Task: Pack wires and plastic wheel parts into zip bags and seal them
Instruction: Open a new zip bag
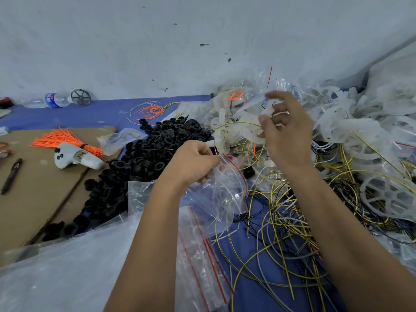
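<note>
From the head camera I look down at a blue work surface (258, 287) crowded with parts. My left hand (195, 161) is curled, its fingers pinching the top edge of a clear plastic zip bag with a red seal line (225, 190), which hangs crumpled just beneath it. My right hand (286, 129) is raised a little farther away, fingers loosely bent around a translucent white plastic wheel part (254, 129) with a thin yellow wire (236, 124) looped against it; I cannot tell how firmly the grip closes. Below and to the right of both hands lies a tangle of loose yellow, black and grey wires (283, 224). Farther right sits a heap of translucent white wheel parts (360, 131). Near my left forearm rests a stack of flat clear zip bags with red strips (202, 248). To the left spreads a pile of small black plastic rings (144, 158). Beyond it, on brown cardboard (33, 199), lie a bundle of orange cable ties (65, 140), a white handheld controller (76, 157) and a dark pen (11, 176). A clear water bottle (51, 100) lies on its side by the wall.
</note>
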